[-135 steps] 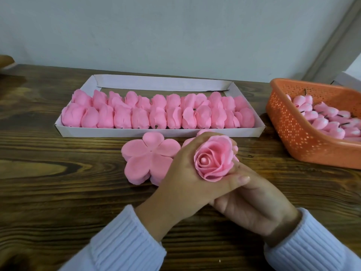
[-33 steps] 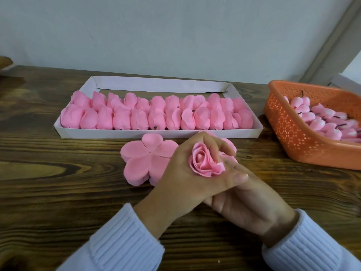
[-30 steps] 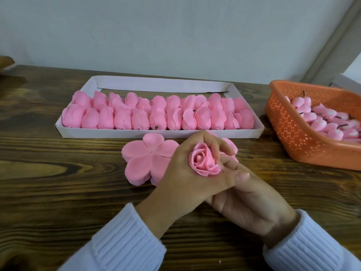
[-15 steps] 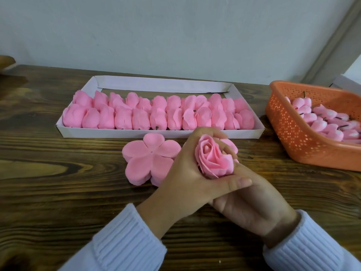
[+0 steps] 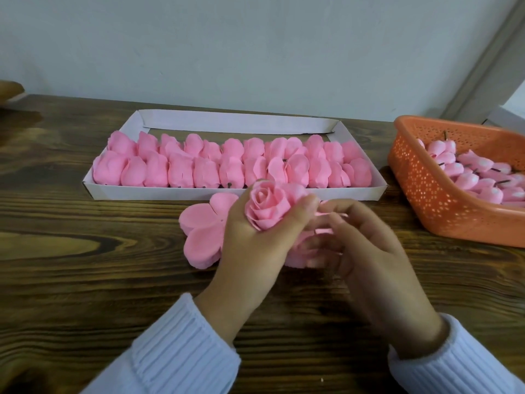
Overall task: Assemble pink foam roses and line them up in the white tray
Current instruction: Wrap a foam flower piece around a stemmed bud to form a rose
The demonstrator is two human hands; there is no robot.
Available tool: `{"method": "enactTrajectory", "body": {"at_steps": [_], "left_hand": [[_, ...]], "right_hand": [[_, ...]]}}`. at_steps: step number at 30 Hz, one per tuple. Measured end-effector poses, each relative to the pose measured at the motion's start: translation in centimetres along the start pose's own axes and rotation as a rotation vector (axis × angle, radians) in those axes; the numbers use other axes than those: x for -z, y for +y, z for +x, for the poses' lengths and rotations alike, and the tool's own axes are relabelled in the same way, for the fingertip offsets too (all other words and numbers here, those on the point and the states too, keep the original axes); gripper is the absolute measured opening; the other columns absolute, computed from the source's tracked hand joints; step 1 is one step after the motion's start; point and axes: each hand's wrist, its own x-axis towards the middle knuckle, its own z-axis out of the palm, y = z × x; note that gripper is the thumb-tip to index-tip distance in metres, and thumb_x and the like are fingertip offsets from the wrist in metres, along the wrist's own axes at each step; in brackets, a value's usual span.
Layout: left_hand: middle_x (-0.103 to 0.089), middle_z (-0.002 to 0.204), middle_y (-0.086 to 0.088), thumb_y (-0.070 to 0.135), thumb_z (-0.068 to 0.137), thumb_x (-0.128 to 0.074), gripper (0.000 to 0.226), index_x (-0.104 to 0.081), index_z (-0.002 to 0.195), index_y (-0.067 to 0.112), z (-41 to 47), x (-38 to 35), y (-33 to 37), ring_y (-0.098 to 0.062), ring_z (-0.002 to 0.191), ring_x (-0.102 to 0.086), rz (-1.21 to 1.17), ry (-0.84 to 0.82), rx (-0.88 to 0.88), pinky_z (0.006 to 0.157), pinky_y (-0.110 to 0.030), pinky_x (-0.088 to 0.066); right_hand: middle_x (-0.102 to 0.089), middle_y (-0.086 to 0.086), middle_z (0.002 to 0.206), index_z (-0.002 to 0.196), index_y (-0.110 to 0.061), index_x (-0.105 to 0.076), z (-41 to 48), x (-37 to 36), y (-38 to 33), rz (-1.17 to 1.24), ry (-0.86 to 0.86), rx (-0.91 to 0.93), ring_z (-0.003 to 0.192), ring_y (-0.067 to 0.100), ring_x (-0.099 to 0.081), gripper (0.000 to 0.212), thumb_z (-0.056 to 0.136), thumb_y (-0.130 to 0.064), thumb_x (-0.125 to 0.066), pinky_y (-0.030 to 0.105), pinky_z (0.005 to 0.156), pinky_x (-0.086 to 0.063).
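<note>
My left hand point(image 5: 255, 251) grips a finished pink foam rose point(image 5: 267, 209), bloom facing up, just in front of the white tray point(image 5: 235, 193). Two rows of pink roses point(image 5: 199, 169) lie on their sides in the tray and fill most of its width. My right hand point(image 5: 366, 251) sits right of the rose, its curled fingers pinching the thin edge of a flat petal piece point(image 5: 331, 215); that area is blurred. A stack of flat five-petal pieces point(image 5: 203, 231) lies on the table, partly hidden behind my left hand.
An orange perforated basket point(image 5: 426, 194) at the right holds several pink buds point(image 5: 468, 172) with dark stems. Everything stands on a dark wooden table point(image 5: 85, 280) against a pale wall. The tray's back strip point(image 5: 235, 123) has no roses.
My left hand has lifted the rose toward the tray. My right hand has come out from under the left hand and moved right, onto the petal pieces.
</note>
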Motion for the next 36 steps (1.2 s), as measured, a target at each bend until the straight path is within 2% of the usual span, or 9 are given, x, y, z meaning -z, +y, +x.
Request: {"method": "enactTrajectory", "body": {"at_steps": [4, 9, 14, 19, 21, 24, 29, 34, 36], "left_hand": [[-0.067, 0.073, -0.002, 0.026, 0.062, -0.080, 0.036, -0.060, 0.086, 0.008, 0.3, 0.1, -0.3, -0.019, 0.073, -0.066, 0.031, -0.060, 0.046, 0.068, -0.040, -0.057], [-0.067, 0.079, -0.003, 0.012, 0.061, -0.080, 0.039, -0.055, 0.091, 0.014, -0.1, -0.3, -0.3, -0.020, 0.077, -0.066, 0.174, -0.238, 0.104, 0.065, -0.036, -0.055], [-0.066, 0.078, 0.010, 0.008, 0.068, -0.074, 0.036, -0.056, 0.098, 0.017, -0.2, -0.3, -0.5, -0.004, 0.073, -0.063, 0.156, -0.273, 0.133, 0.063, -0.021, -0.051], [-0.067, 0.106, -0.002, 0.009, 0.072, -0.075, 0.048, -0.056, 0.114, 0.023, -0.3, -0.1, -0.5, -0.018, 0.102, -0.065, 0.229, -0.348, 0.129, 0.087, -0.044, -0.055], [-0.066, 0.110, -0.005, 0.001, 0.074, -0.075, 0.051, -0.055, 0.117, 0.021, -0.3, 0.0, -0.6, -0.022, 0.104, -0.064, 0.204, -0.378, 0.151, 0.090, -0.047, -0.053], [-0.064, 0.110, -0.012, -0.005, 0.074, -0.073, 0.052, -0.054, 0.118, 0.014, -0.2, 0.0, -0.7, -0.029, 0.106, -0.062, 0.162, -0.410, 0.180, 0.090, -0.047, -0.053], [-0.064, 0.098, 0.004, -0.003, 0.071, -0.072, 0.053, -0.054, 0.117, 0.016, -0.2, 0.0, -0.6, -0.016, 0.097, -0.063, 0.146, -0.454, 0.223, 0.086, -0.038, -0.054], [-0.064, 0.097, 0.015, -0.007, 0.071, -0.071, 0.059, -0.052, 0.120, 0.021, -0.4, 0.0, -0.4, -0.008, 0.097, -0.063, 0.159, -0.487, 0.251, 0.084, -0.031, -0.054], [-0.064, 0.096, 0.017, -0.011, 0.072, -0.069, 0.060, -0.051, 0.122, 0.017, -0.4, 0.0, -0.3, -0.007, 0.097, -0.063, 0.157, -0.494, 0.267, 0.085, -0.031, -0.054]], "right_hand": [[-0.064, 0.003, 0.084, 0.086, -0.027, -0.065, 0.1, 0.4, -0.2, -0.211, 0.084, 0.324, 0.067, 0.014, -0.061, 0.009, 0.083, -0.021, -0.059, 0.027, 0.053, -0.047], [-0.060, 0.000, 0.099, 0.097, -0.021, -0.063, -0.3, 0.5, -0.5, -0.458, -0.025, 0.595, 0.094, 0.009, -0.059, 0.017, 0.087, -0.012, -0.053, 0.019, 0.073, -0.049], [-0.059, -0.010, 0.114, 0.102, -0.035, -0.063, 0.0, 0.5, -0.4, -0.552, -0.053, 0.599, 0.112, 0.020, -0.057, 0.024, 0.088, -0.017, -0.056, 0.033, 0.080, -0.048], [-0.056, -0.002, 0.122, 0.105, -0.028, -0.064, 0.2, 1.1, -0.6, -0.592, -0.105, 0.589, 0.122, 0.025, -0.053, 0.022, 0.085, -0.020, -0.065, 0.043, 0.092, -0.048], [-0.056, 0.000, 0.123, 0.093, -0.026, -0.064, 0.2, 1.3, -0.8, -0.610, -0.095, 0.575, 0.122, 0.025, -0.053, 0.013, 0.081, -0.023, -0.068, 0.043, 0.097, -0.045], [-0.057, 0.005, 0.122, 0.086, -0.023, -0.060, 0.1, 1.4, -1.2, -0.627, -0.067, 0.580, 0.120, 0.022, -0.054, 0.015, 0.077, -0.025, -0.071, 0.039, 0.097, -0.045], [-0.057, 0.002, 0.120, 0.080, -0.028, -0.060, 0.1, 1.2, -1.7, -0.644, -0.114, 0.624, 0.116, 0.015, -0.057, 0.013, 0.076, -0.024, -0.071, 0.024, 0.092, -0.044], [-0.055, 0.003, 0.121, 0.082, -0.026, -0.060, 0.1, 1.3, -1.7, -0.725, -0.153, 0.702, 0.117, 0.018, -0.056, 0.015, 0.077, -0.015, -0.068, 0.032, 0.093, -0.045], [-0.053, 0.003, 0.123, 0.084, -0.025, -0.065, 0.1, 1.3, -1.8, -0.735, -0.193, 0.702, 0.113, 0.023, -0.057, 0.013, 0.079, -0.013, -0.067, 0.028, 0.091, -0.045]]}}
